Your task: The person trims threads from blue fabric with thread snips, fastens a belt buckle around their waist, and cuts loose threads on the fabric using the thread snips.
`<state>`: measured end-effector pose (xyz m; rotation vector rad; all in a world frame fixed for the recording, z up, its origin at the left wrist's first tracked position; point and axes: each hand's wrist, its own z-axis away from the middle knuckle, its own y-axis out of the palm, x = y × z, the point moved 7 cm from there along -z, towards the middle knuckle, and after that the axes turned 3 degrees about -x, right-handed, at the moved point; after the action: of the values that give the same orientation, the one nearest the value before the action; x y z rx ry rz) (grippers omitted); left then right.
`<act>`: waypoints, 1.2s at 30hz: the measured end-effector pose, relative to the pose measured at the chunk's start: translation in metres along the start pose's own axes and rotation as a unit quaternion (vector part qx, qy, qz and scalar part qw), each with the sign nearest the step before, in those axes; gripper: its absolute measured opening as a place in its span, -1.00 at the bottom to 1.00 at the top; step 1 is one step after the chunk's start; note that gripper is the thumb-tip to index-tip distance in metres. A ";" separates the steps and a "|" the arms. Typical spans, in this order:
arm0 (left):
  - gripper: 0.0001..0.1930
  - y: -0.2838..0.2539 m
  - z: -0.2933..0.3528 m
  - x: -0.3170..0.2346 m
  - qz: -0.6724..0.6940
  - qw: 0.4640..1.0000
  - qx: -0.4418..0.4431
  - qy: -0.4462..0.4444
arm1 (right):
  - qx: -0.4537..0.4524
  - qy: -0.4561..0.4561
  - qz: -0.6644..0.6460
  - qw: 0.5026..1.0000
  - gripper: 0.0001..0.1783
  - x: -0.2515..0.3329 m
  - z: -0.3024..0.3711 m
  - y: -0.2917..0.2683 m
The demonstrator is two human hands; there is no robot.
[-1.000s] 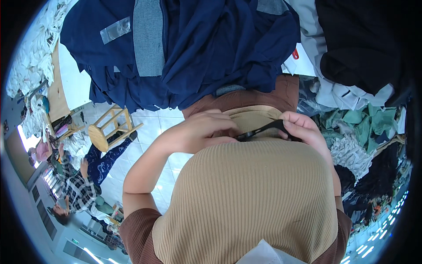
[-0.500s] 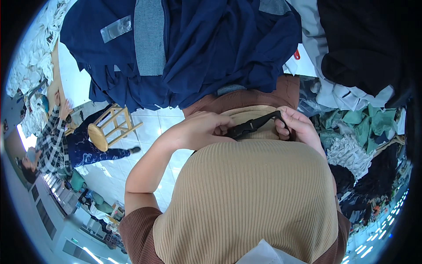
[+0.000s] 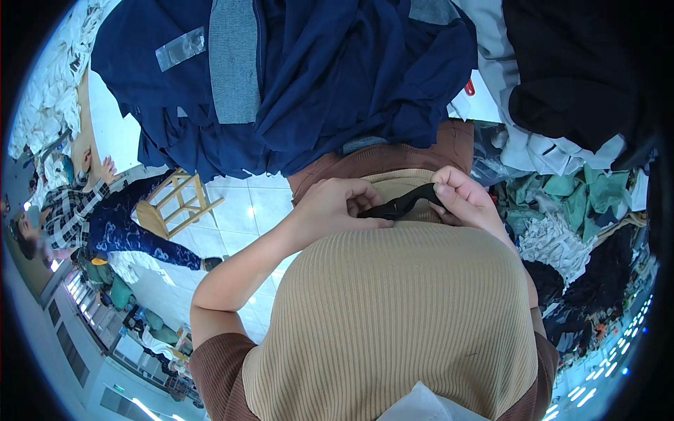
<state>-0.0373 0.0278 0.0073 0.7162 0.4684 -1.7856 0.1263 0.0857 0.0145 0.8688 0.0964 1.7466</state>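
- Strap [image 3: 401, 206], black and narrow, with what looks like a dark buckle along it, stretches between both hands, close in front of the person's waist.
- Left hand [image 3: 333, 205]: grasping the strap's left part, fingers curled over it, thumb along the near side; some fingertips are hidden.
- Right hand [image 3: 465, 199]: pinching the strap's right part between thumb and fingers, the other fingers bent.
- Tan ribbed top [image 3: 393, 302] fills the lower middle, with brown sleeves [image 3: 219, 368] at the shoulders; brown cloth [image 3: 449, 146] lies just beyond the hands.
- Navy garments [image 3: 330, 84] with grey ribbed parts are heaped beyond that, a clear packet [image 3: 180, 49] resting on them at left.
- White bench [image 3: 112, 126] shows beside the heap; a red object [image 3: 470, 87] lies at its right.
- Black garment [image 3: 554, 105] and pale grey fabric [image 3: 502, 77] are at upper right, green cloth [image 3: 593, 196] and crumpled white cloth [image 3: 558, 245] below.
- Wooden stool [image 3: 149, 219] stands on the tiled floor [image 3: 239, 210] at left, near a co-worker in a checked shirt [image 3: 67, 217].
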 end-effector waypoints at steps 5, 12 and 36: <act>-0.57 0.001 0.000 -0.016 -0.038 0.998 0.005 0.059 | 0.015 -0.016 0.027 0.999 -0.85 0.000 0.000 0.003; -0.63 0.005 0.002 -0.018 -0.125 0.989 0.072 0.040 | -0.052 -0.063 0.007 0.997 -0.81 -0.003 0.001 0.001; -0.63 -0.002 0.023 0.027 0.152 0.985 0.083 -0.016 | -0.090 -0.017 -0.104 0.990 -0.79 -0.012 -0.002 -0.006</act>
<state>-0.0506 -0.0050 0.0056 0.8277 0.1772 -1.5568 0.1315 0.0780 0.0041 0.7294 0.0071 1.5202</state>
